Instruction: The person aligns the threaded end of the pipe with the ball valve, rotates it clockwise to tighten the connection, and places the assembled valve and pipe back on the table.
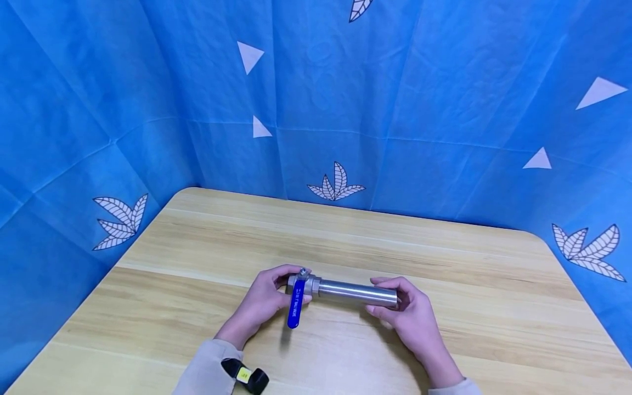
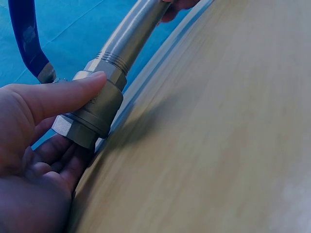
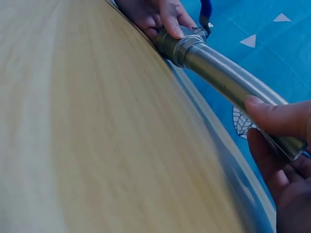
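Note:
My left hand (image 1: pixel 264 299) grips a metal ball valve (image 2: pixel 97 109), its thumb lying along the body. The valve's blue lever handle (image 1: pixel 296 304) points toward me in the head view. A shiny steel pipe (image 1: pixel 353 292) is joined to the valve's right side, with a few threads showing at the joint in the left wrist view. At the pipe's far right end, my right hand (image 1: pixel 412 312) pinches it between thumb and fingers. Valve and pipe are held level above the wooden table, and their shadow falls on it.
The wooden table (image 1: pixel 207 230) has rounded back corners. A blue curtain (image 1: pixel 316 82) with white triangles and leaf prints hangs behind and beside it. On the left sleeve sits a black strap (image 1: pixel 257 380) with a yellow label.

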Demonstrator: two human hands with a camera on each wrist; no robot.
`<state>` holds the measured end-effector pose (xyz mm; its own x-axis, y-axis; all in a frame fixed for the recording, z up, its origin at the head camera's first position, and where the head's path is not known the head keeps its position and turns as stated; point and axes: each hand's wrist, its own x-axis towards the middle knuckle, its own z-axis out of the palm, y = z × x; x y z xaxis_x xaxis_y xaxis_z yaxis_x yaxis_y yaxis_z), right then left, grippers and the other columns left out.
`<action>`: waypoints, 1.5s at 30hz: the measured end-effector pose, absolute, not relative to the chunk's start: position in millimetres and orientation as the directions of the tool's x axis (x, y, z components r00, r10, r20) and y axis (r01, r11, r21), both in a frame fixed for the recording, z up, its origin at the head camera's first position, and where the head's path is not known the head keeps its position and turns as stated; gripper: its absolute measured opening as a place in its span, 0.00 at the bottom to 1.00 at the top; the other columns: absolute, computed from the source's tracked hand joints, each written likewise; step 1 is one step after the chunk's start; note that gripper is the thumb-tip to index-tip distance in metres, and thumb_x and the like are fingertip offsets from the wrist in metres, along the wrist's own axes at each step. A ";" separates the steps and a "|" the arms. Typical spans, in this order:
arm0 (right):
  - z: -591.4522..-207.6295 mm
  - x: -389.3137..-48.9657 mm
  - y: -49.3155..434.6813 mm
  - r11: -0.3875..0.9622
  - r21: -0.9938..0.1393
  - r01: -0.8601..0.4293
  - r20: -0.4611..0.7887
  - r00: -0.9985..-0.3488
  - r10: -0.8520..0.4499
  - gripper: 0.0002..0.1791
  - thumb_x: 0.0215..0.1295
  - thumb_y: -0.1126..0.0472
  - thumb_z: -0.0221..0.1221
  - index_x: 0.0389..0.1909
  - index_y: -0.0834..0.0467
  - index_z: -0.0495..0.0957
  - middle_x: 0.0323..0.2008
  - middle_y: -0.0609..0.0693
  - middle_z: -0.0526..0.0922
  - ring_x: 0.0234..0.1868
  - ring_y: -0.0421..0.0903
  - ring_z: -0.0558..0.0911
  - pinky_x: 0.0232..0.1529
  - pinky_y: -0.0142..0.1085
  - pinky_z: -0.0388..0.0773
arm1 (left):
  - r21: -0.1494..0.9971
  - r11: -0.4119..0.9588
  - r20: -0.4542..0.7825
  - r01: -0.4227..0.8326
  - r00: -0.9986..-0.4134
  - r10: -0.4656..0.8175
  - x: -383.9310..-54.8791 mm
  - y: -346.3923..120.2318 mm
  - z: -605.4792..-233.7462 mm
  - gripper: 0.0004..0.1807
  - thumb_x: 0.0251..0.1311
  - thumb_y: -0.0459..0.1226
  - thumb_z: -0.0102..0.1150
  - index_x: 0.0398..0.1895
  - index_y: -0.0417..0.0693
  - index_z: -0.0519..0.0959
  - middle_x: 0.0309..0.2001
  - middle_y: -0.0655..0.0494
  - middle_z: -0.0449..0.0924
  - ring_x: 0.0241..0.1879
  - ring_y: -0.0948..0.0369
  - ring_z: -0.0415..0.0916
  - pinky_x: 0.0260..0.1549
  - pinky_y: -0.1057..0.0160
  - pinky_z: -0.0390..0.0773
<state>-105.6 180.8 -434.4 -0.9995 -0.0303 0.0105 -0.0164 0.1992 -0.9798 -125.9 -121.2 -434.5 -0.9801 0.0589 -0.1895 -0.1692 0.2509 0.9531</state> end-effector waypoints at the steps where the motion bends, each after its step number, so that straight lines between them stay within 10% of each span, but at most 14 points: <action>1: -435.3 -106.0 180.5 0.195 -0.980 -0.046 0.040 -0.999 -0.034 0.26 0.49 0.73 0.80 0.50 0.62 0.84 0.54 0.54 0.90 0.49 0.38 0.88 0.48 0.27 0.85 | 0.953 0.251 -0.189 -0.168 -0.980 0.061 -125.9 -121.3 -434.5 0.32 0.51 0.36 0.85 0.63 0.56 0.86 0.61 0.55 0.87 0.66 0.47 0.81 0.71 0.38 0.73; 10: -439.6 -106.9 176.4 0.205 -0.959 -0.197 0.188 -0.980 -0.059 0.26 0.46 0.82 0.74 0.47 0.63 0.83 0.42 0.46 0.88 0.41 0.40 0.85 0.44 0.29 0.85 | 0.949 0.269 -0.190 -0.164 -0.979 0.074 -128.6 -122.0 -436.6 0.31 0.50 0.38 0.85 0.60 0.62 0.87 0.58 0.58 0.88 0.63 0.51 0.82 0.69 0.40 0.74; 45: -432.8 -105.8 176.9 0.263 -0.963 0.060 -0.043 -0.997 0.071 0.19 0.57 0.62 0.80 0.50 0.58 0.90 0.43 0.53 0.90 0.39 0.37 0.87 0.42 0.28 0.87 | 0.946 0.285 -0.181 -0.155 -0.981 0.069 -126.6 -119.8 -435.0 0.31 0.51 0.36 0.84 0.61 0.59 0.86 0.58 0.58 0.88 0.62 0.52 0.82 0.69 0.40 0.74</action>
